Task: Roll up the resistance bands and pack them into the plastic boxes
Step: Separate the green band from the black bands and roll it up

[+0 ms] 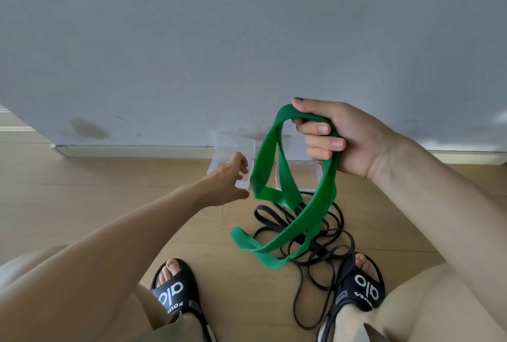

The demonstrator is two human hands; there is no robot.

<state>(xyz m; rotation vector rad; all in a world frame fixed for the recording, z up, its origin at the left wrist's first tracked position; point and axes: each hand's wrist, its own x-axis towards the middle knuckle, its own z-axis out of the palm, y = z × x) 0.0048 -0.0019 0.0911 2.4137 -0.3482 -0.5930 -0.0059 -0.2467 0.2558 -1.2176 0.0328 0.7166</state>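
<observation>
My right hand (337, 138) grips a wide green resistance band (277, 196) that hangs in loose loops down toward the floor. Beneath it lies a tangle of thin black resistance bands (318, 245), spread between my feet. My left hand (233, 177) reaches forward to a clear plastic box (233, 146) by the wall, fingers at its near edge; whether it grips the box is unclear. A second clear plastic box (304, 174) sits behind the green band, partly hidden by it.
A grey wall with a white baseboard (131, 150) stands close ahead. The floor is light wood (109, 193). My feet in black slides (175, 292) (362, 286) flank the black bands, one loop running under the right slide.
</observation>
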